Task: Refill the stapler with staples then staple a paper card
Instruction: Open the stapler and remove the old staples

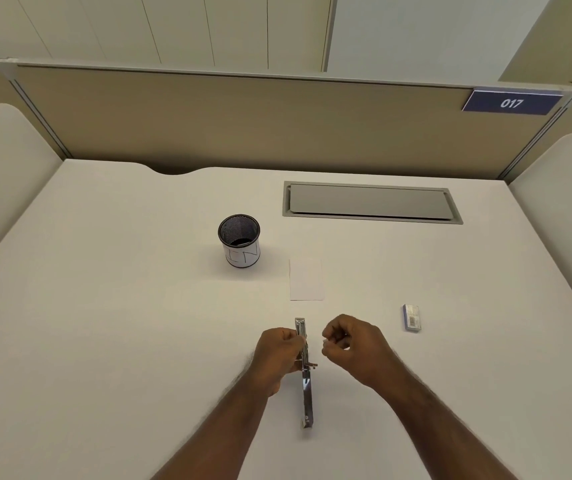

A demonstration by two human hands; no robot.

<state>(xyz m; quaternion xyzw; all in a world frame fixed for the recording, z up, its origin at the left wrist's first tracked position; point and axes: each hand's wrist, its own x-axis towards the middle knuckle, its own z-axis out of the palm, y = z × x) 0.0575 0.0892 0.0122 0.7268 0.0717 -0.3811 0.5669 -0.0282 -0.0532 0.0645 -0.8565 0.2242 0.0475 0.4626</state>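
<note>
A metal stapler lies swung fully open in a long line on the white desk, near the front. My left hand grips its far half from the left side. My right hand hovers just right of the stapler with fingers curled, pinching something small and pale that I cannot make out clearly. A white paper card lies flat beyond the stapler. A small blue staple box sits to the right of my right hand.
A black mesh pen cup with a white label stands at the middle left. A grey cable hatch is set into the desk at the back right. Beige partition walls enclose the desk.
</note>
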